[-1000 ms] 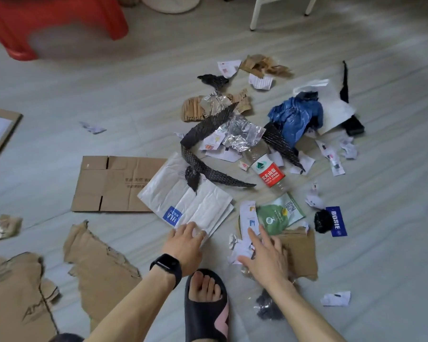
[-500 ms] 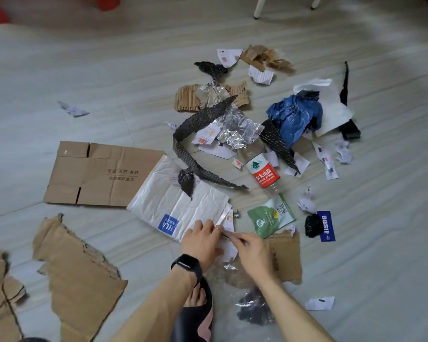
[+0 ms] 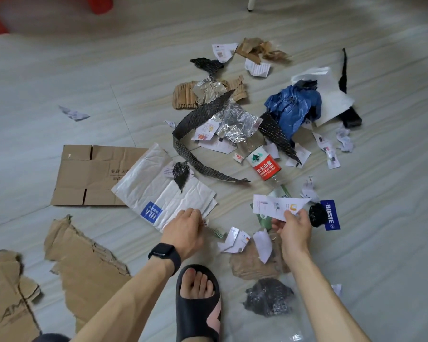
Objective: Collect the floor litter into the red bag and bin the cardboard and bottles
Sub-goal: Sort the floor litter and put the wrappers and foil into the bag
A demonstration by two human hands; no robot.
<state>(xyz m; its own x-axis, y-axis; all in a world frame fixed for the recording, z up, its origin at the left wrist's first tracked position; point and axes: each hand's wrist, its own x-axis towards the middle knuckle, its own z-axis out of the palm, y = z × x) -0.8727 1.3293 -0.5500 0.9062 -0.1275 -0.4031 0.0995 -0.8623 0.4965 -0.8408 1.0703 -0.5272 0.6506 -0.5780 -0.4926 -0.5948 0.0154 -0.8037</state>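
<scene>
My right hand [image 3: 294, 229] pinches a white printed paper strip [image 3: 277, 206] and holds it above the floor. My left hand [image 3: 184, 229], with a black watch on the wrist, rests its fingertips at the near edge of a white padded mailer [image 3: 158, 191]. A clear bottle with a red label [image 3: 263, 164] lies in the litter pile. A flat cardboard sheet [image 3: 94, 174] lies left of the mailer. Torn cardboard pieces [image 3: 84, 262] lie at the near left. Small paper scraps [image 3: 235, 239] lie between my hands. No red bag is in view.
My foot in a black slide sandal [image 3: 198, 302] stands between my arms. Foil [image 3: 235, 124], black mesh strips [image 3: 203, 114], a blue plastic bag [image 3: 292, 107] and a blue tag [image 3: 330, 214] lie scattered. A red stool [image 3: 0, 23] stands far left, a white chair leg [image 3: 251, 2] at the top.
My right hand has lifted the white paper strip off the floor and moved right. My left hand shifted left toward the mailer's edge. Both hands had met at the scraps before.
</scene>
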